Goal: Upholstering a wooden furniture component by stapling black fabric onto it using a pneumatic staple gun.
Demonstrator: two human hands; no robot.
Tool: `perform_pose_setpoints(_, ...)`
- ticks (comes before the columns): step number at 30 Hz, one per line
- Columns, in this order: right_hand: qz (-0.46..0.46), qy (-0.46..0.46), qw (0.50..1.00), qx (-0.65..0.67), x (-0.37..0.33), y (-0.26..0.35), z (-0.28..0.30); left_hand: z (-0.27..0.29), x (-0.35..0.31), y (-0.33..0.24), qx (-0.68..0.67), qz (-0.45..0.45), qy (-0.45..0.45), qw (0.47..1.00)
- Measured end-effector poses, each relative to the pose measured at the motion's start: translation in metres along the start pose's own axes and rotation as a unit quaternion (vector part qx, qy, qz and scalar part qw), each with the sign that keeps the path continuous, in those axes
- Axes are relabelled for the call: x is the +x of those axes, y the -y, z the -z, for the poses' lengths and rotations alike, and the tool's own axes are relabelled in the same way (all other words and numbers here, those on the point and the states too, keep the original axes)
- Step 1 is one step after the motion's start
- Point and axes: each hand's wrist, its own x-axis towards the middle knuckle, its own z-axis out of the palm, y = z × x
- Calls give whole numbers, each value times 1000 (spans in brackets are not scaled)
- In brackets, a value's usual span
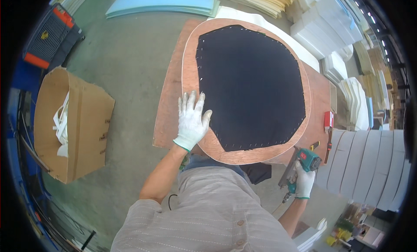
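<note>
In front of me a rounded plywood panel (191,74) with a pale edge lies on a larger wooden board (167,117). Black fabric (252,87) covers most of the panel's middle, and small staples run along its border. My left hand (191,124), in a white glove, rests with fingers spread on the panel's left rim, its fingertips and thumb by the fabric's edge. At the lower right, my gloved right hand (305,181) grips a green pneumatic staple gun (307,158), held beside the board's near right corner and apart from the fabric.
A red box (328,119) and a slim tool (329,140) lie at the board's right edge. On the left stands an open cardboard box (89,117) with white scraps inside. Foam sheets (163,4) are stacked at the back, and white stacks (365,165) stand close on the right.
</note>
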Motion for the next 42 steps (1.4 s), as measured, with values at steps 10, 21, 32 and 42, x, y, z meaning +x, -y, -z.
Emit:
perform_pose_setpoints(10,-95,-38,994,26,14,-84,15,-20,3,2,110,-27,28,993)
perform_pose_setpoints(21,-133,-21,989,68,82,-138,32,-28,3,-4,131,-14,15,991)
perform_pose_setpoints(32,23,22,998,53,173,-116,68,-25,68,-7,106,50,-19,993)
perform_pose_setpoints(42,202,223,949,-97,212,201,-53,-124,370,55,232,8,146,962)
